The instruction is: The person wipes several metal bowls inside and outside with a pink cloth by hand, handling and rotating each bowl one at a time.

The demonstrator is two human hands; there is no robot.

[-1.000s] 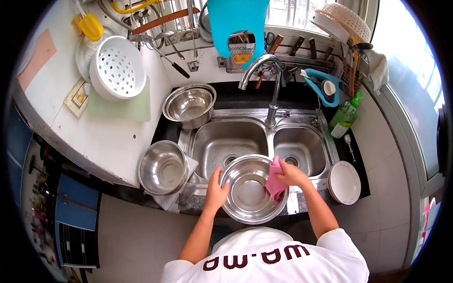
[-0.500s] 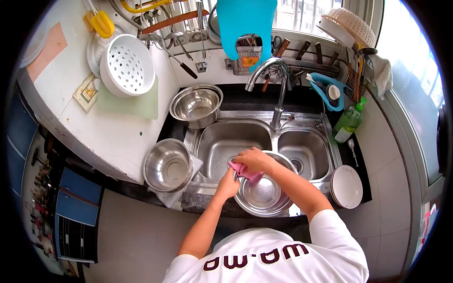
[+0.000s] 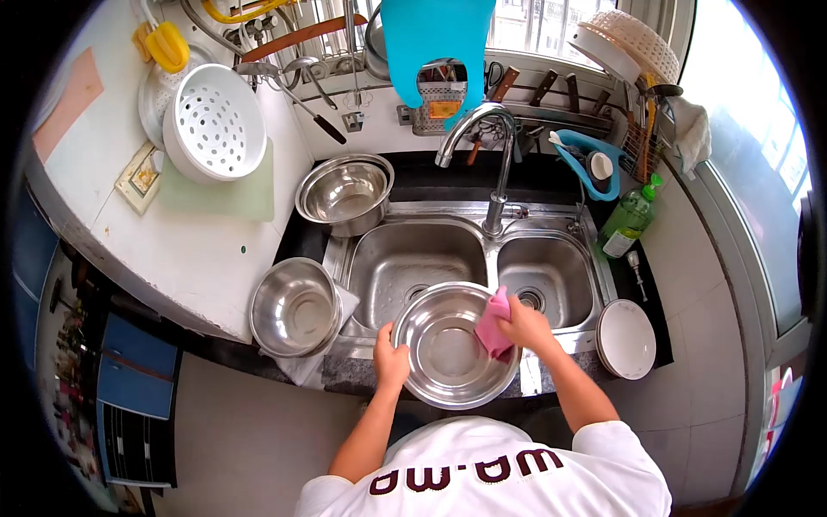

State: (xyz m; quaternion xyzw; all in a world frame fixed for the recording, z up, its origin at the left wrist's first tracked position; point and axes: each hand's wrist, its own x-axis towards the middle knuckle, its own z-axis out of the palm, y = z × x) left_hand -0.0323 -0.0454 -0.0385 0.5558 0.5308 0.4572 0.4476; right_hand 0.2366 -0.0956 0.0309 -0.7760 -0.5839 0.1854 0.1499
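Observation:
A shiny steel basin (image 3: 448,353) is held over the front edge of the double sink (image 3: 417,250), its inside facing up. My left hand (image 3: 392,360) grips its left rim, thumb toward the inside. At the right rim, my right hand (image 3: 524,324) is closed on a pink cloth (image 3: 494,322), pressing it against the basin's inner wall. Part of the cloth hangs down into the basin. The fingertips of my right hand are partly hidden by the cloth.
Left of the sink, another steel basin (image 3: 295,308) rests on a white cloth (image 3: 348,303). Stacked steel bowls (image 3: 345,194) stand behind it. The faucet (image 3: 504,164) arches over the sink. White plates (image 3: 627,339) and a green soap bottle (image 3: 629,220) are at the right.
My right hand moved with the pink cloth from the basin's left rim to its right side. My left hand now grips the left rim. The basin shifted slightly left and turned more face-up.

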